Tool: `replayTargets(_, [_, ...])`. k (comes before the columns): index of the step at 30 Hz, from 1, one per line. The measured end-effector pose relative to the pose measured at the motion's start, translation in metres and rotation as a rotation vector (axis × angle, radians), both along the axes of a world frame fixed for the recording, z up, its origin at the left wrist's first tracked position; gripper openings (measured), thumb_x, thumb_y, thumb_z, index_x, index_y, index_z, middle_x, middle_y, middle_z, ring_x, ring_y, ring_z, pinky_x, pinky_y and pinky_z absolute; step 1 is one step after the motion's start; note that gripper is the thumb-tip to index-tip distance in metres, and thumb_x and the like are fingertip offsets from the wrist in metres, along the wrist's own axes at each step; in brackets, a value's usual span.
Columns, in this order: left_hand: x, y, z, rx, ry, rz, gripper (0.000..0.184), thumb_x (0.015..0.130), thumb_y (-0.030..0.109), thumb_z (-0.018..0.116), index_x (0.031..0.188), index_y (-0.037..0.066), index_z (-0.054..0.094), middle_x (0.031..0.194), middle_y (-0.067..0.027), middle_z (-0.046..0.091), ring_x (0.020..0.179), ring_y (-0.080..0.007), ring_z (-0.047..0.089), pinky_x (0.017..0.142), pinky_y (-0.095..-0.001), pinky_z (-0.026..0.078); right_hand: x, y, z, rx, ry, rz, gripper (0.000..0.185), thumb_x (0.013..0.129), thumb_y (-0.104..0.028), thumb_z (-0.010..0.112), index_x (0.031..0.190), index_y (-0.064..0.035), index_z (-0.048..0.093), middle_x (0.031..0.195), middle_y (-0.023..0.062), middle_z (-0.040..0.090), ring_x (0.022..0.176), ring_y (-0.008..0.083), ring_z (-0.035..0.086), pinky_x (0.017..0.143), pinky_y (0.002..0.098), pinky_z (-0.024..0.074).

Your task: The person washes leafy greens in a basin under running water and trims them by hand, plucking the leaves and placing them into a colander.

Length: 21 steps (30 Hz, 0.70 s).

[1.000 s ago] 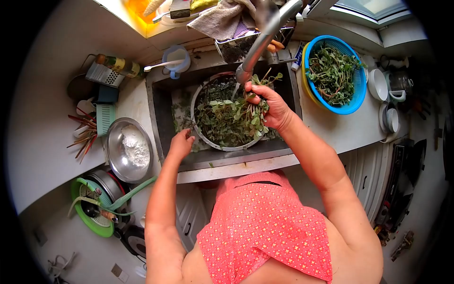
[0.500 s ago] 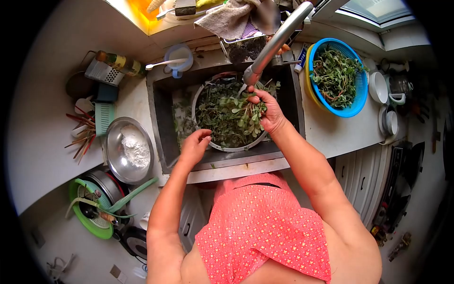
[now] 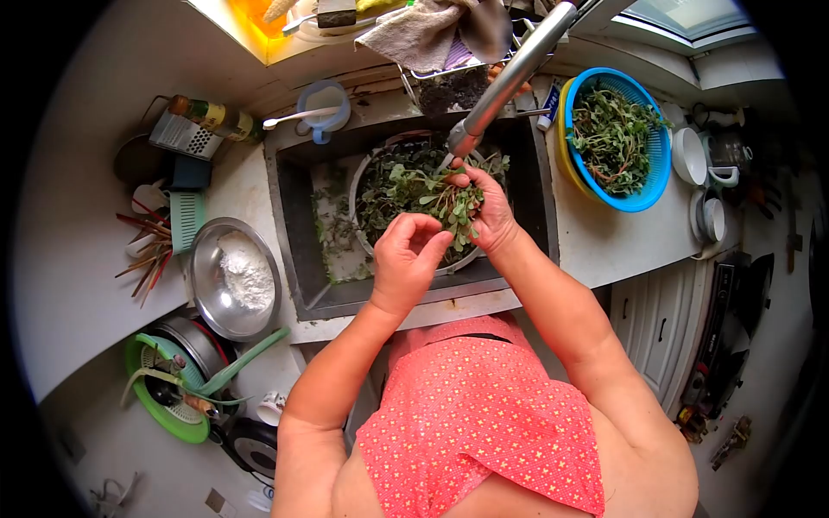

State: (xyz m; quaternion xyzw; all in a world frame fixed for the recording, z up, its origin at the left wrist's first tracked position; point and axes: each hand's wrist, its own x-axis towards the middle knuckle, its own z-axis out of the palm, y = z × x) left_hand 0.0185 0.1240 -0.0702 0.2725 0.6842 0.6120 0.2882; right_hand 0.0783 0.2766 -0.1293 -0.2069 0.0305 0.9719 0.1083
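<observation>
My right hand [image 3: 490, 207] is closed around a bunch of leafy greens [image 3: 449, 200], just under the tap's spout. Close to the lower leaves of that bunch, my left hand [image 3: 406, 263] has its fingers curled, with thumb and forefinger tips nearly together. Whether a small piece sits in that pinch cannot be made out. Below both hands, a round basin [image 3: 356, 200] full of more dark greens [image 3: 389, 211] stands in the sink [image 3: 298, 250]. The metal tap [image 3: 509, 82] reaches over it from the back.
A blue colander [image 3: 666, 155] of greens stands on the right counter beside white bowls [image 3: 688, 158]. On the left is a steel bowl [image 3: 207, 289] with white powder [image 3: 248, 278]. A cup [image 3: 332, 108] with a toothbrush [image 3: 302, 116] stands behind the sink; loose leaves lie at the sink's left.
My left hand has moved right and upward from the basin's near left rim to the bunch. The right hand keeps its hold in about the same place.
</observation>
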Motion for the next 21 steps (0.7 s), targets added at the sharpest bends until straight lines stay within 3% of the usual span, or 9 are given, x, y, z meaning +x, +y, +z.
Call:
replayTargets(6, [0.004,0.008,0.001,0.111,-0.037,0.095,0.013,0.082,0.001,0.066,0.094,0.0,0.06,0.085,-0.0052,0.058,0.069,-0.0107,0.058,0.063,-0.0229,0.047,0.002,-0.009,0.013,0.051,-0.082,-0.031,0.013,0.091,-0.018,0.055,0.1,-0.0085,0.057,0.073,-0.0007,0.054,0.065,0.0118,0.056,0.057,0.0253,0.0519])
replayTargets(8, [0.001,0.007,0.001,0.081,0.005,-0.007,0.013,0.085,0.0,0.063,0.097,0.001,0.06,0.092,-0.0004,0.056,0.08,-0.0058,0.054,0.069,-0.0196,0.045,0.003,-0.01,0.012,0.05,-0.081,-0.03,0.013,0.091,-0.017,0.055,0.1,-0.0084,0.057,0.073,-0.0007,0.054,0.066,0.0118,0.056,0.058,0.0249,0.052])
replayTargets(14, [-0.003,0.008,0.001,0.06,0.205,-0.084,0.012,0.083,-0.003,0.062,0.095,-0.001,0.06,0.089,-0.0035,0.055,0.074,-0.0083,0.055,0.066,-0.0203,0.045,0.007,-0.011,0.008,0.029,-0.083,-0.017,0.013,0.091,-0.017,0.055,0.1,-0.0086,0.057,0.073,-0.001,0.054,0.066,0.0121,0.057,0.06,0.025,0.0529])
replayTargets(18, [-0.003,0.006,-0.004,0.02,0.2,-0.076,0.009,0.086,-0.001,0.06,0.095,0.0,0.059,0.089,-0.0029,0.055,0.072,-0.008,0.055,0.063,-0.0203,0.046,0.008,-0.01,0.01,0.012,-0.094,-0.021,0.012,0.091,-0.019,0.056,0.1,-0.0105,0.057,0.073,-0.0021,0.054,0.066,0.0128,0.057,0.061,0.0269,0.0533])
replayTargets(20, [0.002,0.005,-0.007,0.023,-0.184,0.017,0.006,0.087,0.002,0.059,0.092,0.001,0.058,0.084,-0.0015,0.056,0.067,-0.0076,0.056,0.059,-0.0207,0.047,0.01,-0.01,0.014,0.02,-0.08,-0.012,0.012,0.09,-0.019,0.056,0.099,-0.0113,0.056,0.073,-0.0024,0.054,0.067,0.0131,0.057,0.062,0.0283,0.0534])
replayTargets(21, [0.002,0.004,-0.006,0.023,-0.183,0.017,0.006,0.087,0.002,0.059,0.092,0.001,0.058,0.084,-0.0015,0.056,0.067,-0.0076,0.056,0.059,-0.0207,0.047,0.01,-0.01,0.016,0.029,-0.066,-0.002,0.011,0.09,-0.02,0.056,0.099,-0.0121,0.056,0.073,-0.0026,0.054,0.067,0.0135,0.057,0.063,0.0297,0.0536])
